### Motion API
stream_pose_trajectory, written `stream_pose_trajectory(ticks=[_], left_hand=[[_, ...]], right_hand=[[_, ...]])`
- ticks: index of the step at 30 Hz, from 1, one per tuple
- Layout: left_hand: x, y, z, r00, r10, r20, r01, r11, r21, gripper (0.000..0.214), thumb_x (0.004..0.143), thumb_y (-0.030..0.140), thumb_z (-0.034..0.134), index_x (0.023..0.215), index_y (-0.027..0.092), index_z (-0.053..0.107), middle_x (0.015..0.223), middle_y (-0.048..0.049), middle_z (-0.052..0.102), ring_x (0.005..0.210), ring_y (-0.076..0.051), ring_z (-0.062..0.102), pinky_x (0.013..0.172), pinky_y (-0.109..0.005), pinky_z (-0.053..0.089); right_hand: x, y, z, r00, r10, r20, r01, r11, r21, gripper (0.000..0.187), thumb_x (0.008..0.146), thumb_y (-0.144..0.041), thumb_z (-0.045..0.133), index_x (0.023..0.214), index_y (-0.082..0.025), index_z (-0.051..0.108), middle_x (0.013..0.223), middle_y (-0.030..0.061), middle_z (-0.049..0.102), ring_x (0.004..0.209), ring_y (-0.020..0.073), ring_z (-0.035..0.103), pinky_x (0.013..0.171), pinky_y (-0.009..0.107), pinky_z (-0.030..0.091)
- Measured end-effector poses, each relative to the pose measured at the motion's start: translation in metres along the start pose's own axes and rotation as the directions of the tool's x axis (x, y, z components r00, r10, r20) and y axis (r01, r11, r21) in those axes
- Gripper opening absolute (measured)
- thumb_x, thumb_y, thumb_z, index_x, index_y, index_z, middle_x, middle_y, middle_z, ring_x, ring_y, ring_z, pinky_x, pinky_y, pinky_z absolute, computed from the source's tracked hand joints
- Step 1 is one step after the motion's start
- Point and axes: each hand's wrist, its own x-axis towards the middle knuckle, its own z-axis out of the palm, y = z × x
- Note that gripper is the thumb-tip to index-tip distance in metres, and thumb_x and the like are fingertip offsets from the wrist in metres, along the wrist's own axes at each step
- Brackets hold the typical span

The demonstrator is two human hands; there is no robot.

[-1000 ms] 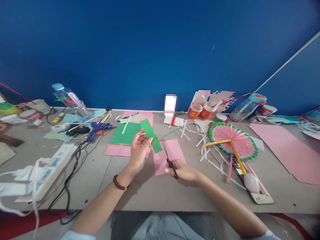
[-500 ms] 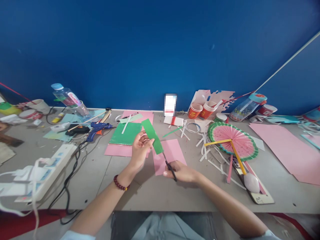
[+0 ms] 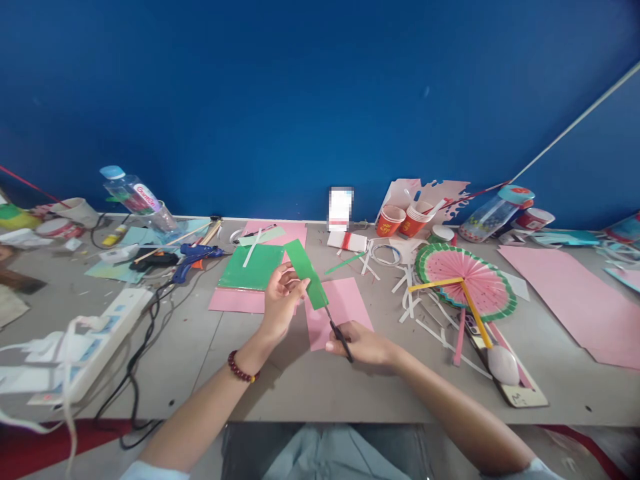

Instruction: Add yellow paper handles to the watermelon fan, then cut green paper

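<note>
Between the thumb and fingers of my left hand [image 3: 285,297] is a slanting strip of green paper [image 3: 307,272]. My right hand [image 3: 365,343] grips black-handled scissors [image 3: 341,339], whose blades meet the strip's lower end. How far the blades are apart is too small to make out. Beneath the scissors lies a sheet of pink paper [image 3: 353,303]. A stack of green paper [image 3: 250,270] rests on more pink paper [image 3: 235,302] behind my left hand. A thin green strip [image 3: 345,263] lies beyond my right hand, near white paper strips [image 3: 413,307].
On the right are a watermelon-patterned paper fan [image 3: 465,280], a large pink sheet [image 3: 575,300] and red paper cups [image 3: 391,220]. Leftward lie a blue glue gun [image 3: 195,259], a power strip [image 3: 107,340] with cables and a tilted plastic bottle [image 3: 137,197]. A blue wall [image 3: 280,113] rises behind.
The green strip and the scissors have shifted very slightly, with the blades still at its lower end. Both hands keep their grip.
</note>
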Motion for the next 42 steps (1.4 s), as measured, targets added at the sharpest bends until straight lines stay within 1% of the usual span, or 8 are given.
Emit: stream_pose_trajectory(ticks=[10,17,23,35,42], left_hand=[[-0.0002,-0.0008,-0.0002,1.0,-0.003,-0.011,0.003,1.0,-0.003,0.041,0.068,0.028,0.074,0.102,0.023,0.052,0.078,0.0054,0.053,0.046,-0.003,0.05,0.044,-0.016,0.04],[-0.001,-0.0007,0.0013,1.0,0.002,-0.017,-0.002,1.0,0.01,0.04,0.067,0.028,0.074,0.101,0.023,0.053,0.079,0.0041,0.055,0.045,-0.003,0.05,0.042,-0.016,0.039],[-0.0008,-0.0013,0.0007,1.0,0.008,-0.014,-0.008,1.0,0.008,0.04,0.067,0.029,0.074,0.101,0.023,0.052,0.079,0.0043,0.055,0.045,-0.003,0.049,0.042,-0.016,0.039],[-0.0018,-0.002,0.0013,1.0,0.008,-0.015,-0.008,1.0,0.015,0.04,0.068,0.03,0.074,0.101,0.023,0.052,0.08,0.0039,0.055,0.046,-0.003,0.05,0.044,-0.017,0.041],[-0.0017,-0.0031,0.0016,1.0,0.008,-0.025,-0.008,1.0,0.007,0.039,0.067,0.028,0.075,0.099,0.023,0.053,0.079,0.0044,0.056,0.047,-0.003,0.05,0.046,-0.017,0.041]], right_hand=[[0.0,-0.001,0.0008,1.0,0.03,-0.009,-0.03,1.0,-0.006,0.051,0.074,-0.061,0.057,0.058,-0.018,0.037,0.056,-0.0058,0.029,0.054,0.0078,0.028,0.049,0.022,0.022],[-0.0013,-0.0041,0.0017,0.999,0.043,-0.017,-0.042,0.998,0.036,0.05,0.074,-0.061,0.058,0.058,-0.019,0.035,0.055,-0.0058,0.03,0.052,0.0074,0.029,0.047,0.021,0.022],[-0.0008,-0.0039,0.0015,0.999,0.041,-0.025,-0.04,0.999,0.026,0.05,0.074,-0.06,0.058,0.058,-0.018,0.036,0.056,-0.006,0.029,0.052,0.0073,0.029,0.047,0.021,0.022],[-0.002,-0.0034,0.0021,0.998,0.054,-0.028,-0.053,0.998,0.033,0.05,0.074,-0.06,0.058,0.058,-0.018,0.036,0.055,-0.0059,0.031,0.052,0.0073,0.029,0.047,0.021,0.023],[-0.0006,0.0009,0.0026,0.998,0.046,-0.04,-0.044,0.998,0.036,0.05,0.077,-0.059,0.055,0.057,-0.018,0.035,0.053,-0.006,0.03,0.05,0.0069,0.028,0.045,0.021,0.022]])
